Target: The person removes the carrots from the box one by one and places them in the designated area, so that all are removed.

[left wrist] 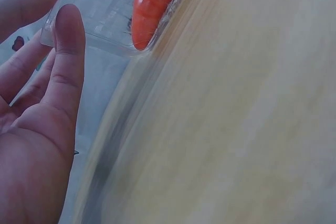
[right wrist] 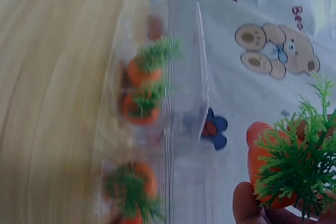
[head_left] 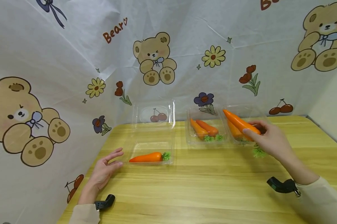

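My right hand (head_left: 272,141) grips an orange carrot (head_left: 238,121) near its thick end. The carrot is raised and tilted over the right clear plastic box, its green leafy top (right wrist: 299,156) hanging at the hand. In that box at least one more carrot (head_left: 234,130) lies partly hidden. My left hand (head_left: 104,171) is at the left edge of another clear box (head_left: 150,146), fingers loosely extended; whether they touch the rim I cannot tell. Inside this box a single carrot (head_left: 147,157) lies along the front, leaves to the right.
Between these two, a middle clear box (head_left: 188,137) holds two carrots (head_left: 203,127). The left box's hinged lid (head_left: 154,115) stands raised at the back. Behind the wooden table (head_left: 185,193) hangs a bear-printed sheet (head_left: 185,31).
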Motion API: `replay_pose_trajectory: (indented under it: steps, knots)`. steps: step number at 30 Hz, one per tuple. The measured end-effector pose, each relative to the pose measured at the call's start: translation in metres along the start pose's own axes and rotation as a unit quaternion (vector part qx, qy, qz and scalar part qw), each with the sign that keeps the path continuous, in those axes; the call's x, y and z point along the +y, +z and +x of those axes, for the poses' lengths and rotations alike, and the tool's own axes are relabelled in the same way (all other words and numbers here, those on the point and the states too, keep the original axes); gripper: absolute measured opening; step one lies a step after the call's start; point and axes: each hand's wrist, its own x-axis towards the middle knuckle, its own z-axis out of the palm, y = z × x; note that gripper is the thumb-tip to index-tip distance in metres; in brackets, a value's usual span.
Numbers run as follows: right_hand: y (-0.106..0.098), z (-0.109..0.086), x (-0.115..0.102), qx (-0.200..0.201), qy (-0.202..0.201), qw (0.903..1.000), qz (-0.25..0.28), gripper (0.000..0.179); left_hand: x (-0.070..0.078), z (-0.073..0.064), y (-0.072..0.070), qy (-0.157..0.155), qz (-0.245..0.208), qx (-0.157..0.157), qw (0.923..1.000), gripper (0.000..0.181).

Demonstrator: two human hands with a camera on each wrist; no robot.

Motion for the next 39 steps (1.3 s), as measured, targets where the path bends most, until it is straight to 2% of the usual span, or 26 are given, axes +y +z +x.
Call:
replay_pose_trajectory:
  steps: [9,16,22,24,27,29,31,34,39]
  knots:
    - [-0.029,0.006,0.038,0.022,0.052,0.9981,-0.025,0.065,-0.001,0.000,-0.002,0.003,-0.002,-0.002,1.0000,0.056]
    - [-0.047,0.010,0.065,0.034,0.096,0.9948,-0.008,0.071,-0.002,-0.001,-0.002,0.000,-0.003,-0.003,1.0000,0.057]
    - [-0.054,0.013,0.082,0.054,0.132,0.9898,0.010,0.073,-0.002,-0.001,-0.001,0.000,-0.004,-0.001,1.0000,0.056]
    - [-0.056,0.013,0.088,0.063,0.143,0.9876,0.020,0.068,-0.002,0.000,-0.001,0.001,-0.004,-0.001,1.0000,0.056]
    - [-0.059,0.013,0.096,0.069,0.152,0.9852,0.039,0.049,-0.001,0.000,-0.001,0.002,-0.004,-0.001,1.0000,0.055]
    - [-0.060,0.012,0.102,0.070,0.157,0.9842,0.044,0.045,-0.001,0.001,-0.002,0.002,-0.003,-0.001,1.0000,0.056]
    - [-0.060,0.012,0.108,0.066,0.167,0.9831,0.034,0.052,-0.001,0.001,-0.002,0.000,-0.002,-0.001,1.0000,0.056]
    - [-0.059,0.012,0.117,0.057,0.182,0.9814,0.018,0.074,-0.001,0.001,-0.002,-0.002,0.001,0.000,1.0000,0.056]
    - [-0.056,0.010,0.134,0.044,0.197,0.9794,-0.012,0.078,-0.001,0.001,-0.001,-0.002,0.005,0.003,1.0000,0.056]
